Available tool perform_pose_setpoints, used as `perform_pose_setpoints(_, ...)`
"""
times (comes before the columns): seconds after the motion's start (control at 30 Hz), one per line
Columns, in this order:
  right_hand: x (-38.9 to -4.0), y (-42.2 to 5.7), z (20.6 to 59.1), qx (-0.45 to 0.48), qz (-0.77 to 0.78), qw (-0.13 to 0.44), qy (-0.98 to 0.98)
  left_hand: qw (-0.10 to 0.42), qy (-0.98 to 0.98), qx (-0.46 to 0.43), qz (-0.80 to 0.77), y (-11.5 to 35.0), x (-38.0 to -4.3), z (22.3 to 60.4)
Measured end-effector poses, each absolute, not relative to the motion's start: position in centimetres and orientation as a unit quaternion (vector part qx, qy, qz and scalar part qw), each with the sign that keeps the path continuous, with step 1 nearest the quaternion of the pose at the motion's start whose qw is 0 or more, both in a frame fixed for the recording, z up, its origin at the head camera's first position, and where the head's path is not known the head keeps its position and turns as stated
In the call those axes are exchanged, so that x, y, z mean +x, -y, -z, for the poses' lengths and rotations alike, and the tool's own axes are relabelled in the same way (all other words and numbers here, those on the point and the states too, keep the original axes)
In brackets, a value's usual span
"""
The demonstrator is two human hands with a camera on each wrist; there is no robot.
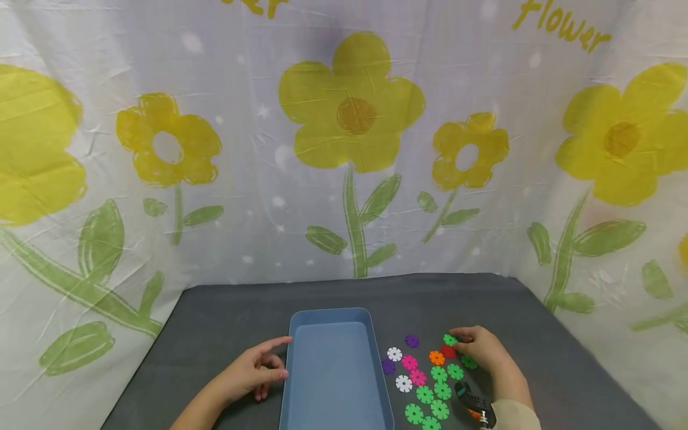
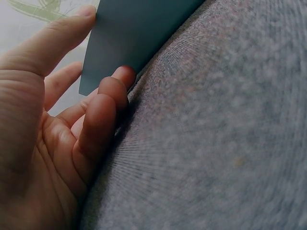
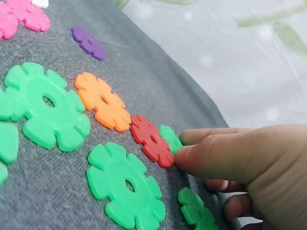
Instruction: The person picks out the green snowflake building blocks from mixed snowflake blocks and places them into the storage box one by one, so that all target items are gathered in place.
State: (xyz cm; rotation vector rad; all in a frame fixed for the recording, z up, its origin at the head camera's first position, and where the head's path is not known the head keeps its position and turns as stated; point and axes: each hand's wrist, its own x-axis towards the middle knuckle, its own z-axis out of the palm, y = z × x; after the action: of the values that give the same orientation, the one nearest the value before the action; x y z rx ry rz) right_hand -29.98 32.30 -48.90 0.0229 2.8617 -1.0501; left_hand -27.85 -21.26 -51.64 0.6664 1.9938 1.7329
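A blue rectangular tray lies on the grey cloth. At its left side is my left hand, index finger and thumb tips at the tray wall and the other fingers loosely bent. My right hand is at the far right of a group of flower-shaped plastic discs. Its thumb and index fingertip pinch the edges of a green disc, partly hidden by the fingers. Beside that disc lies a red disc, close to the thumb. An orange disc is left of the red one.
Several more green discs spread toward the near edge. Pink discs, white discs and purple discs lie nearer the tray. A black wrist strap device partly covers an orange piece. A flower-printed curtain stands behind the table.
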Motion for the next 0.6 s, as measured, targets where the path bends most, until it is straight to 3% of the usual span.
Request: perform_pose_setpoints(0.6, -29.95, -31.81, 48.88, 0.027, 0.313, 0.004, -0.949, 0.206, -0.717, 0.231, -0.625, 21.25, -27.75, 51.59)
